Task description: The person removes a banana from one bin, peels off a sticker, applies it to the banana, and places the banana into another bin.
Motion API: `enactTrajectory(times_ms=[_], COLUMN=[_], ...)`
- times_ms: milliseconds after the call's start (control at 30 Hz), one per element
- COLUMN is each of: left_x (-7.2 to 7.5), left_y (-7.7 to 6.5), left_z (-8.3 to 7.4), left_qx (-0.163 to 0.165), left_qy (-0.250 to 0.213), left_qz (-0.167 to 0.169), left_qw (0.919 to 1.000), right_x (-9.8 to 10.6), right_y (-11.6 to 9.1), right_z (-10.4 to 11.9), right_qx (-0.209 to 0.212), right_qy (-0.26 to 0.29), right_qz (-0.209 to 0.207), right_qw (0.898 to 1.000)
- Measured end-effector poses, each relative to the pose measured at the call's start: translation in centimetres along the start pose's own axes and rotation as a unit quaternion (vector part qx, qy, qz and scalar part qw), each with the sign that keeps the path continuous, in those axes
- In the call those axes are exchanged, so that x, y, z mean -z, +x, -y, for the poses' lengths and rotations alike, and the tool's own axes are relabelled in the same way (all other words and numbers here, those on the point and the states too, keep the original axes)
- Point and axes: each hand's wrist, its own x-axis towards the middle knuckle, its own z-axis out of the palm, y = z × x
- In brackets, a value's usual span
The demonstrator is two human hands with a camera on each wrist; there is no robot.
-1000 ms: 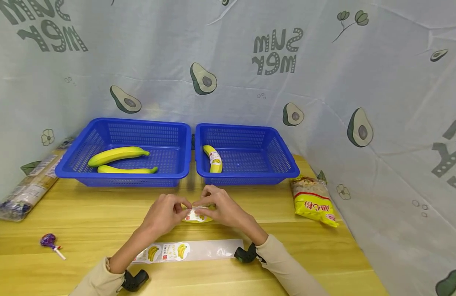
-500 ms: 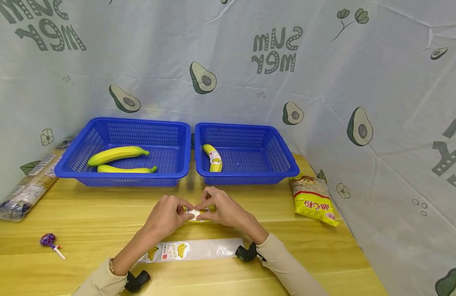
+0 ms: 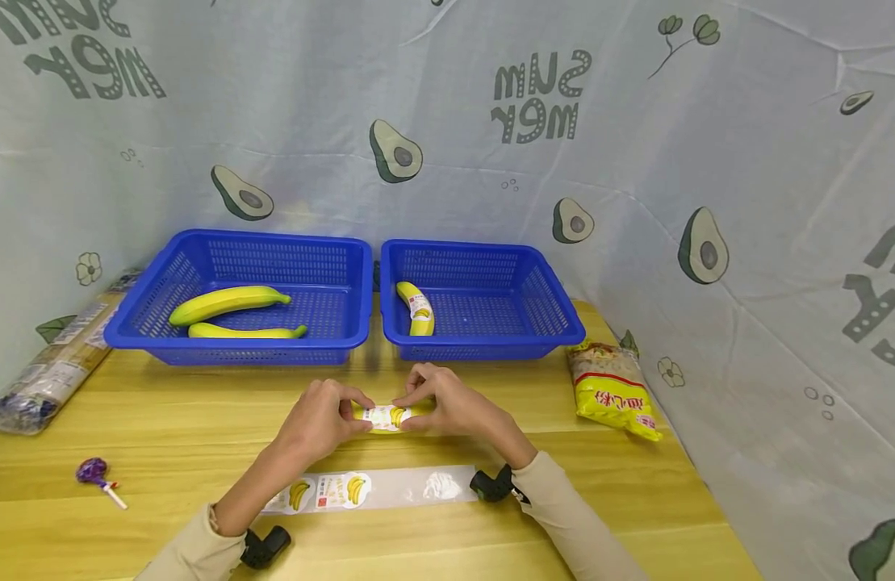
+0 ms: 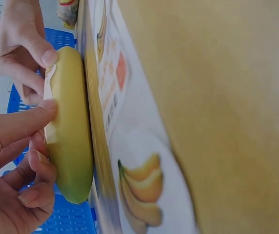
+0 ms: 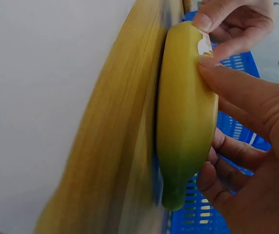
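A yellow banana [image 4: 71, 131] with greenish ends lies crosswise on the table between both hands. A white label [image 3: 380, 417] with a banana picture sits along its upper side. My left hand [image 3: 318, 415] holds the left part, thumb at the label's edge in the left wrist view, other fingers behind the fruit. On the other end, my right hand [image 3: 447, 403] holds it likewise, its thumb [image 5: 220, 73] pressing near the label. Closer to me, a backing strip [image 3: 403, 488] carries more banana labels at its left; the left forearm partly covers it.
Behind the hands stand two blue baskets: the left basket [image 3: 273, 236] contains two unlabelled bananas [image 3: 229, 304], the right basket [image 3: 483, 353] one labelled banana [image 3: 418, 311]. A yellow food bag [image 3: 614, 395] lies right. At left are a lollipop [image 3: 93, 472] and a long plastic-wrapped package [image 3: 62, 367].
The fingertips, close together over the middle of the label half a second ago, have spread apart toward its two ends. More of the label's print shows now.
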Motion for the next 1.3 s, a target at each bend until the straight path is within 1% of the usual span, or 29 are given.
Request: enactTrajectory(times_ms=[200,333,433,533,600,667,767,867,967,1133,1300], left_x=[0.4,0.5,0.5,0.3,0.0,-0.4,-0.9,-1.2,-1.3,-1.1,-0.8], left_y=[0.0,0.0,0.0,-0.1,-0.1,-0.2,-0.2,-0.2,-0.2,-0.3,-0.3], left_z=[0.3,0.5,0.4,0.3,0.2,0.1,-0.1,-0.4,-0.6,-0.8,-0.6], left_qx=[-0.002,-0.002,-0.002,-0.009,-0.017,-0.023,-0.021,-0.019,-0.019,-0.017,-0.012], left_qy=[-0.007,0.013,0.028,0.031,0.036,0.048,0.071,0.090,0.097,0.101,0.094], left_qz=[0.003,0.006,0.016,0.023,0.019,0.005,-0.015,-0.027,-0.030,-0.022,0.003], left_qw=[1.0000,0.9999,0.9995,0.9992,0.9990,0.9986,0.9971,0.9954,0.9946,0.9945,0.9955], right_x=[0.3,0.3,0.4,0.2,0.0,-0.4,-0.9,-1.3,-1.5,-1.4,-1.3], right_y=[0.0,-0.1,-0.2,-0.1,0.0,0.2,0.4,0.4,0.4,0.5,0.6], right_z=[-0.2,-0.3,-0.3,0.0,0.2,0.4,0.6,0.6,0.6,0.6,0.7], right_qx=[0.003,-0.002,0.006,0.018,0.025,0.031,0.035,0.029,0.022,0.017,0.012], right_qy=[0.004,0.000,-0.005,-0.009,-0.012,-0.009,-0.006,0.002,0.004,0.002,0.008], right_qz=[0.013,0.022,0.025,0.020,0.011,0.003,-0.011,-0.019,-0.023,-0.019,-0.013], right_qw=[1.000,1.000,1.000,1.000,1.000,0.999,0.999,0.999,0.999,1.000,1.000])
